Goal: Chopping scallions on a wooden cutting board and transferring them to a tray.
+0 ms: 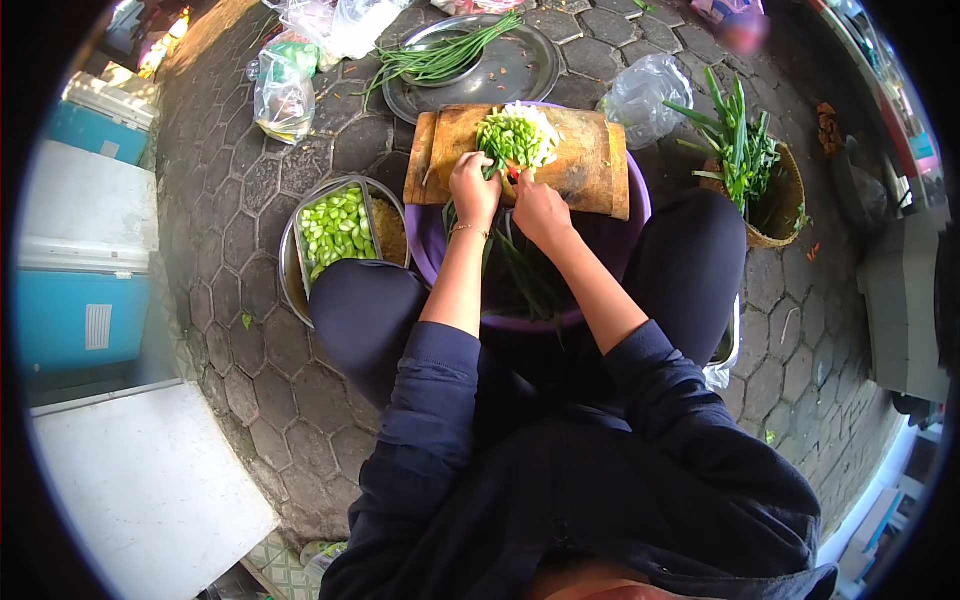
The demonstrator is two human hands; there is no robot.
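A wooden cutting board (589, 154) lies across the rim of a purple plastic tub (640, 187) between my knees. On the board is a heap of chopped scallions (519, 135), green on the left and white on the right. My left hand (475, 193) grips a bunch of scallion greens (493, 169) against the board. Long green leaves (529, 277) trail below the board into the tub. In my right hand (541, 211) is a knife, its red handle (513, 175) showing beside the fingers; the blade is mostly hidden.
A metal container of cut green vegetables (337, 229) stands by my left knee. Beyond the board, a round metal tray (529, 64) bears long beans (450, 56). Plastic bags (285, 97) lie on the hexagonal pavers. At right, a woven basket (787, 199) holds leafy greens.
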